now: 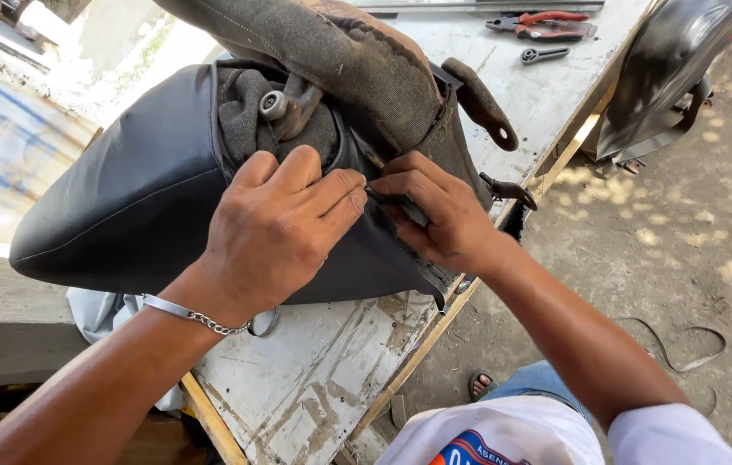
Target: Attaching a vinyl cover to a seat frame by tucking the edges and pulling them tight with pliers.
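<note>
Fitting stage: left hand (276, 228) presses black seat cover (133, 198) flat, grip spread; right hand (435, 215) pinches cover edge shut against motorcycle seat base (340, 52). Next likely needs steady tension while fastening.

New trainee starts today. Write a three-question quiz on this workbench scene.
1. True or false: both hands press on the black motorcycle seat.
2. Which wrist wears a chain bracelet?
3. The red-handled pliers lie: A) on the ground B) at the table's far end C) in a hand.

Key: 1 true, left hand and right hand meet at the cover's edge. 2 left. 3 B, beside a small wrench on the white table.
</note>
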